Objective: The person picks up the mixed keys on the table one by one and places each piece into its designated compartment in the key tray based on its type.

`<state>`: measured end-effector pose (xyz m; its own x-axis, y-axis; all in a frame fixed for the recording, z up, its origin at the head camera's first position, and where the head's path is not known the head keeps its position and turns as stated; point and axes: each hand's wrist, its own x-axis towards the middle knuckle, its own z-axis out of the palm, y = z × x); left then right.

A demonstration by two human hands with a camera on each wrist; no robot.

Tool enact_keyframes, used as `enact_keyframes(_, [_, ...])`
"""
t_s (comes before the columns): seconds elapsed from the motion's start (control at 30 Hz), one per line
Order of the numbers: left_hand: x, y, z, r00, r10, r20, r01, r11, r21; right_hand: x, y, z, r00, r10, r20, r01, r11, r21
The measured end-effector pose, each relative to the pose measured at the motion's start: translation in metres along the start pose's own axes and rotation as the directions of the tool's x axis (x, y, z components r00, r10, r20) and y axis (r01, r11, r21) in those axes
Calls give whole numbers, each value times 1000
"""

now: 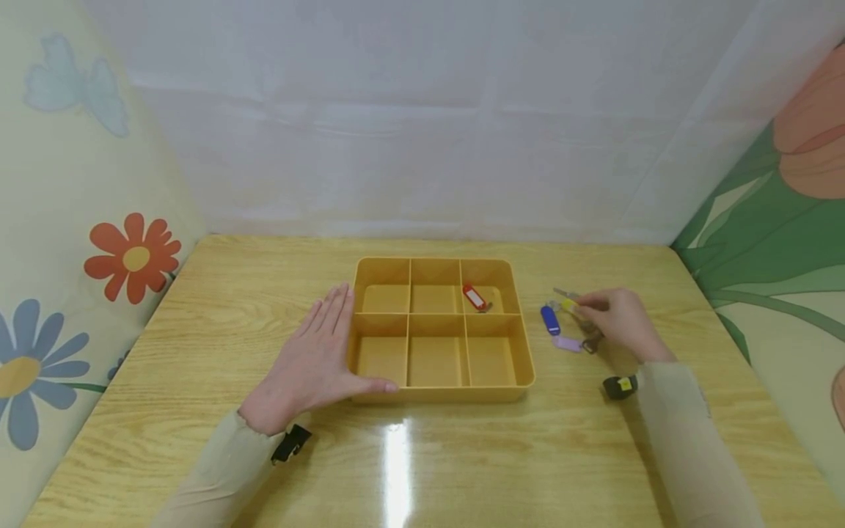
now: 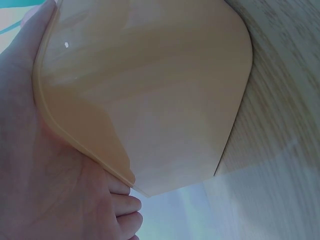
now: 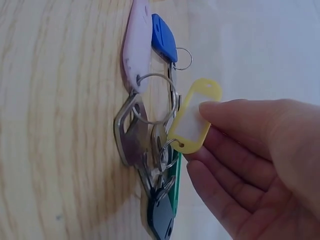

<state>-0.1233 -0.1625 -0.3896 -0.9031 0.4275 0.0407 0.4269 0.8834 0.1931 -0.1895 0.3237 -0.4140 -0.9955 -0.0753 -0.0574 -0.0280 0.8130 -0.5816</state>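
My right hand (image 1: 623, 323) pinches a yellow key tag (image 3: 200, 90) between thumb and fingers. Its ring hangs at the tag's lower end, among other keys. Below and beside it are a blue key tag (image 1: 550, 320), a pale purple key tag (image 1: 568, 344) and a green tag (image 3: 176, 185) partly hidden behind keys. A yellow-orange divided tray (image 1: 436, 394) stands left of them. Along its left wall lies my left hand (image 1: 310, 363), fingers straight, thumb stretched over the front rim. In the tray's back right compartment rests a red key tag (image 1: 474, 297) with a key.
Under everything is a wood-grain table (image 1: 231, 323). A white cloth (image 1: 422, 161) hangs along its back edge, and flower-patterned panels (image 1: 135, 257) stand at both sides. Small black devices (image 1: 290, 444) show at both wrists.
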Motion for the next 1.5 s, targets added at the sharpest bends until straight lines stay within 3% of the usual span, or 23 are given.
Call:
enact_keyframes(0.43, [0,0,1,1000,-7,4,7,1000,-6,-4,0,-4,997,-61,-50,62,998,20])
enact_keyframes(1.5, [-1,0,0,1000,-12,16,12,1000,2,-9,-6,-5,997,-19,-76,24,998,65])
